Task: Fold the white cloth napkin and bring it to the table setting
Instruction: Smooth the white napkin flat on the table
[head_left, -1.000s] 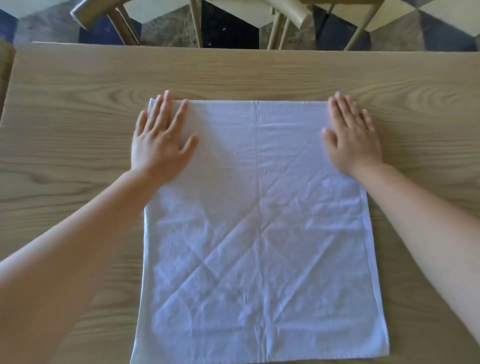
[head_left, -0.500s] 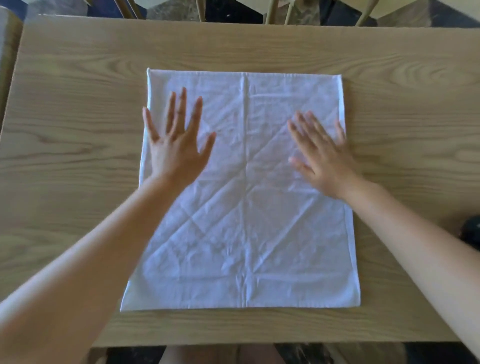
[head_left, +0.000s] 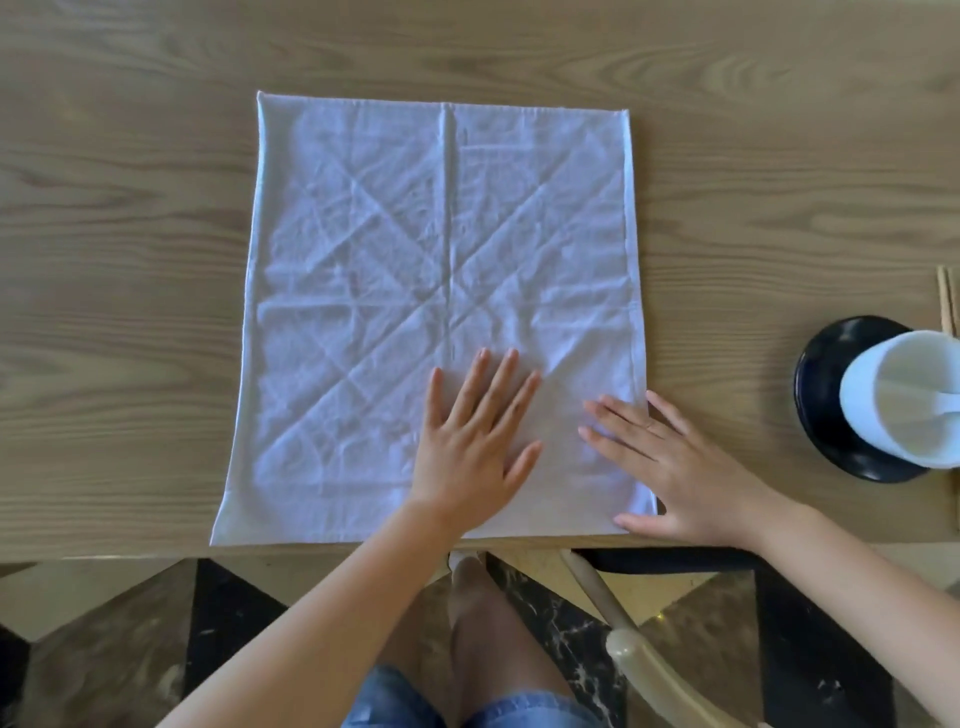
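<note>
A white cloth napkin (head_left: 441, 312) lies spread flat and creased on a wooden table (head_left: 130, 234), its near edge at the table's near edge. Both hands rest on the napkin's near right part with fingers straight, gripping nothing — the left hand (head_left: 475, 447) flat inside it, the right hand (head_left: 675, 467) across its right corner. Right of the napkin sits a white cup (head_left: 904, 395) on a dark saucer (head_left: 826, 400).
</note>
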